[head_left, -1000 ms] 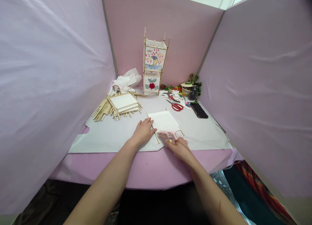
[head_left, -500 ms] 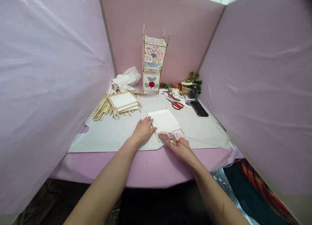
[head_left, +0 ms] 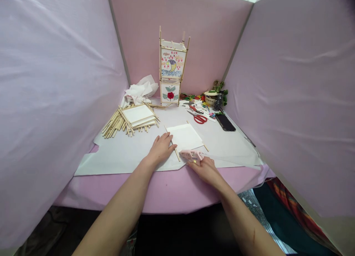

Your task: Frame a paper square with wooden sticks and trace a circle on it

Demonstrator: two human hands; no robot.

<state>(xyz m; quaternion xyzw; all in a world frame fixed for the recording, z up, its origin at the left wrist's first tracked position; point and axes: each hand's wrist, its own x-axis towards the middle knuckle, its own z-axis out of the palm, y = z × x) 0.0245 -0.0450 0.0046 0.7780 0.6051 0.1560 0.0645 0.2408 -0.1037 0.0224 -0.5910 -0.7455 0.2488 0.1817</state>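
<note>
My left hand (head_left: 161,149) lies flat on the table, fingers spread, pressing the left wooden stick of a small white paper panel (head_left: 184,137) framed by thin sticks. My right hand (head_left: 204,168) grips a pink glue gun (head_left: 190,155) whose nozzle points left at the panel's near edge. Both hands rest on a big white paper sheet (head_left: 122,152) that covers the pink table (head_left: 166,189).
A pile of wooden sticks and finished white panels (head_left: 130,120) lies at the left. A tall decorated paper lantern (head_left: 171,69) stands at the back beside crumpled white paper (head_left: 140,90). Red scissors (head_left: 199,118), a black phone (head_left: 225,122) and small craft bits lie at the right. Pink partition walls enclose three sides.
The view has shifted slightly, so everything sits a little further left and lower. Both hands keep their places on the panel and the glue gun.
</note>
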